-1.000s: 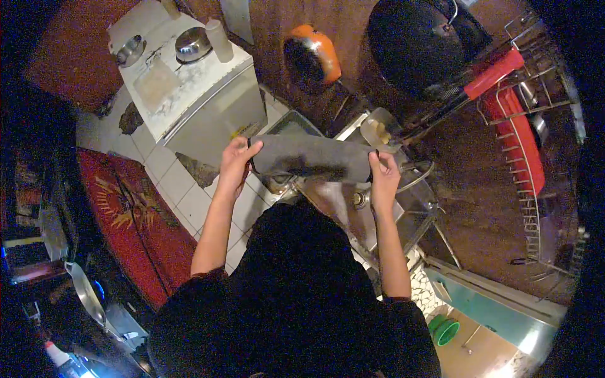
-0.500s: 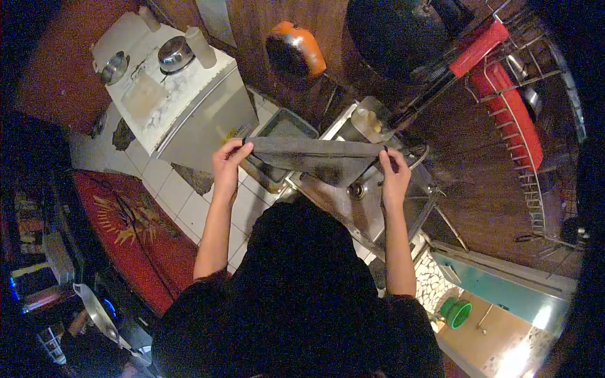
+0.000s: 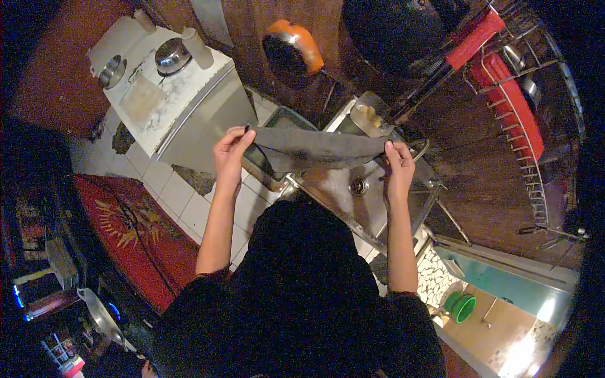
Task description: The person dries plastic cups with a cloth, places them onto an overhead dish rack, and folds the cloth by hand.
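Observation:
A grey cloth is stretched between my two hands, its upper edge nearly straight and its lower part hanging in a loose fold. My left hand pinches one upper corner between thumb and fingers. At the opposite corner, my right hand has the same kind of pinch. The cloth is held in the air in front of a metal sink, hiding part of it. The sink's drain shows just below the cloth's lower edge.
A clear container with pale pieces in it stands behind the sink. Left is a small fridge topped with a metal bowl. An orange pan and black wok hang ahead; a wire rack is right.
The cloth's hanging part has swung up and flattened, so more of the sink and drain shows. Both hands keep their corners; my right hand has moved slightly up and right.

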